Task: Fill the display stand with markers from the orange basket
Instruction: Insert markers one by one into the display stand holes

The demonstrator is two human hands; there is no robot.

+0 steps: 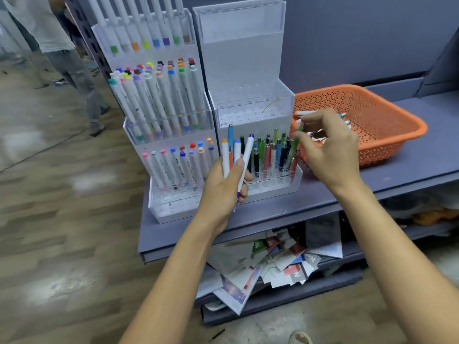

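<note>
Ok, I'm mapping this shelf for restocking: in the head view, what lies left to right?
Standing person → marker-stocked stand → mostly empty stand → orange basket. Omitted as overlapping: left hand gripping markers, right hand pinching a green pen.

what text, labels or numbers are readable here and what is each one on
"N" (seemingly, a large white letter): on several loose cards heaped under the shelf; the rest is blurred.
Dark print on the white markers in the display stand: too small to read.
The bunch of markers gripped by the left hand and the green pen pinched by the right hand: no legible text.
</note>
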